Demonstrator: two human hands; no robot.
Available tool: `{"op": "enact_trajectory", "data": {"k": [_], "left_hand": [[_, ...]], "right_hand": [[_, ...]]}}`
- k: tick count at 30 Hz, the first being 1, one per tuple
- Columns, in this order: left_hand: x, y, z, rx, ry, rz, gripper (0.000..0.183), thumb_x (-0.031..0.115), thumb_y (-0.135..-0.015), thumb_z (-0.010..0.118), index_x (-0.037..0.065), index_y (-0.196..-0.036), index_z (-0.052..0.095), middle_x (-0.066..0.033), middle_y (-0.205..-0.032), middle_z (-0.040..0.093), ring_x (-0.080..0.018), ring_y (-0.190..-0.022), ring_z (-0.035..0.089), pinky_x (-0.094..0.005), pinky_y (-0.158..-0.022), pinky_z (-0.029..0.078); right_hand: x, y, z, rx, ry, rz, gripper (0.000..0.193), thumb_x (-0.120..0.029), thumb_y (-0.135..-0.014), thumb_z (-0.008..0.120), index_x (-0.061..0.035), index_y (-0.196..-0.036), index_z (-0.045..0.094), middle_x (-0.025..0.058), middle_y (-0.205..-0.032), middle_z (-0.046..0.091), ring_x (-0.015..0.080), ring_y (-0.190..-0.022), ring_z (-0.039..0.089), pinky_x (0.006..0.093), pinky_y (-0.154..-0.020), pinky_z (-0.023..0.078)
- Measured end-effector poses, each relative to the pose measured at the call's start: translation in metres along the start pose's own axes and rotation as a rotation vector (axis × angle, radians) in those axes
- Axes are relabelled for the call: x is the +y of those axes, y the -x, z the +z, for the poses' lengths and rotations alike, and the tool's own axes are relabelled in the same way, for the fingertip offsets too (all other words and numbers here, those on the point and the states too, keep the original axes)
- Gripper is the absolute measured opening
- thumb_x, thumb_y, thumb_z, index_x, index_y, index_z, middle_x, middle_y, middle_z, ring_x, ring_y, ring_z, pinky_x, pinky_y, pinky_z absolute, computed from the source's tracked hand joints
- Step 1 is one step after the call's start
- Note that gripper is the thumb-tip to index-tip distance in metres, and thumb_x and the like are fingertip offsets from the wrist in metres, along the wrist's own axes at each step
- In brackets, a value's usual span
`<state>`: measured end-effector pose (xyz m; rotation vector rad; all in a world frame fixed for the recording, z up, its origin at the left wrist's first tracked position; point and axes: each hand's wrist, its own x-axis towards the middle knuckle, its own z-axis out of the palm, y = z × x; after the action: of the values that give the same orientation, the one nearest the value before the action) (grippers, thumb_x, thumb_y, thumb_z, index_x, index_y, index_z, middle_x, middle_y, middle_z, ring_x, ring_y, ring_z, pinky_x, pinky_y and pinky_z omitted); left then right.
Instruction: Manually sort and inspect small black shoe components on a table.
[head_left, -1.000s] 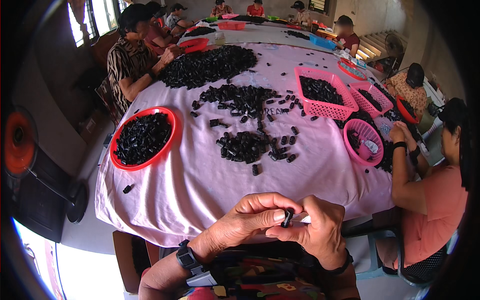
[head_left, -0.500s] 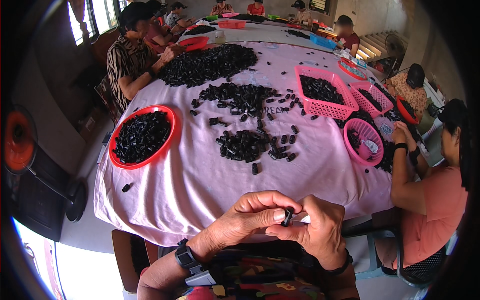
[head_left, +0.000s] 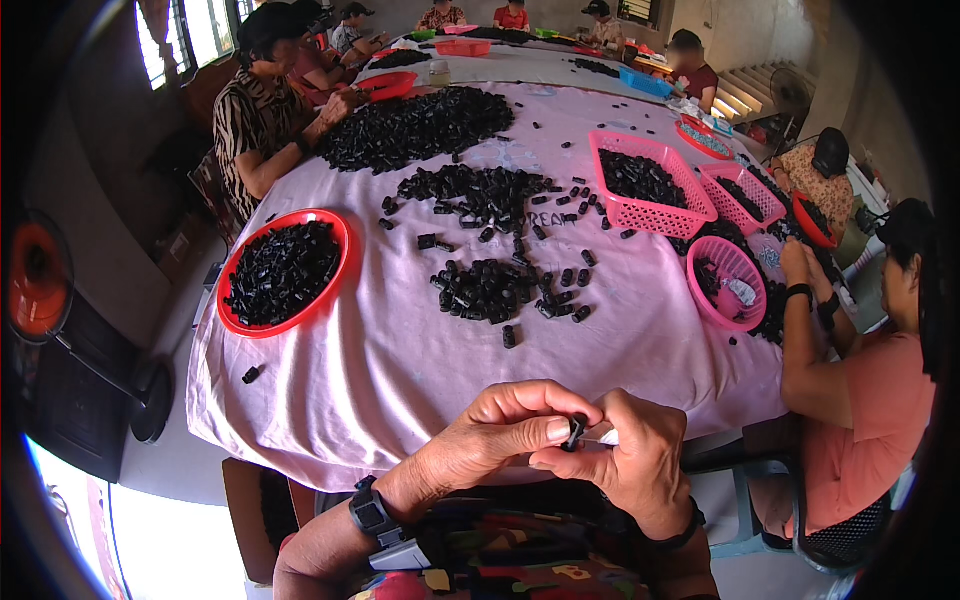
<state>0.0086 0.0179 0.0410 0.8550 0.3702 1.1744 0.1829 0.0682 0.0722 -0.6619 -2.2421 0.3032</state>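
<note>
Just beyond the table's near edge, my left hand (head_left: 505, 428) pinches a small black plastic piece (head_left: 574, 432) between thumb and fingers. My right hand (head_left: 642, 455) is closed on a slim whitish tool (head_left: 608, 437), most of it hidden by the fingers. The tool's thin end points at the black piece; whether it touches is too small to tell. Ahead of my hands, a small pile of similar black pieces (head_left: 485, 290) lies on the pink cloth (head_left: 400, 380), one stray piece (head_left: 510, 336) nearest me.
A red basin (head_left: 347, 270) full of black pieces stands at left. Larger heaps (head_left: 425, 130) lie farther off. Pink baskets (head_left: 655, 218) and a round pink basket (head_left: 727, 318) stand at right. A co-worker (head_left: 870, 410) sits close on the right; several others line the table. A fan (head_left: 40, 280) stands left.
My right fingers have shifted very slightly, and a little more of the tool's thin end shows beside the black piece. My left hand keeps its pinch.
</note>
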Motion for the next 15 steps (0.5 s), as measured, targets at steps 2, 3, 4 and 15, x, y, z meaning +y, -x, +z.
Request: {"op": "enact_trajectory", "data": {"k": [2,3,4,15], "left_hand": [[-0.0002,-0.0001,0.0001,0.008,-0.006,0.001,0.026,0.011,-0.094,0.055,-0.001,-0.117,0.059,-0.0068,-0.111,0.063,-0.0103,-0.102,0.057,-0.0262,-0.093,0.044],[-0.0002,-0.0001,0.0001,0.008,-0.006,0.001,0.026,0.011,-0.094,0.055,-0.001,-0.117,0.059,-0.0068,-0.111,0.063,-0.0103,-0.102,0.057,-0.0262,-0.093,0.044],[-0.0003,0.0001,0.0002,0.014,-0.003,-0.001,0.026,0.011,-0.094,0.055,-0.001,-0.117,0.059,-0.0068,-0.11,0.063,-0.0103,-0.101,0.057,-0.0262,-0.093,0.044],[0.0,0.0,0.0028,0.025,-0.008,-0.003,0.025,0.011,-0.094,0.055,-0.001,-0.116,0.059,-0.0068,-0.11,0.063,-0.0114,-0.103,0.057,-0.0265,-0.093,0.045]], "right_hand": [[-0.0002,0.0003,0.0,0.007,0.03,0.001,0.063,-0.059,-0.062,0.077,-0.0036,-0.064,0.047,0.0073,-0.054,0.054,0.0211,-0.048,0.06,0.031,-0.045,0.047],[-0.0003,0.0005,0.0,0.007,0.03,0.001,0.063,-0.059,-0.062,0.077,-0.0036,-0.064,0.047,0.0073,-0.054,0.054,0.0211,-0.048,0.06,0.031,-0.045,0.047],[-0.0003,0.0007,0.0001,0.008,0.036,0.001,0.063,-0.059,-0.062,0.077,-0.0038,-0.064,0.046,0.0074,-0.053,0.054,0.0218,-0.047,0.06,0.0313,-0.045,0.047],[0.0021,0.0012,0.0021,0.012,0.029,-0.02,0.064,-0.062,-0.062,0.074,-0.0048,-0.063,0.044,0.0074,-0.052,0.053,0.0235,-0.045,0.057,0.0326,-0.043,0.045]]}}
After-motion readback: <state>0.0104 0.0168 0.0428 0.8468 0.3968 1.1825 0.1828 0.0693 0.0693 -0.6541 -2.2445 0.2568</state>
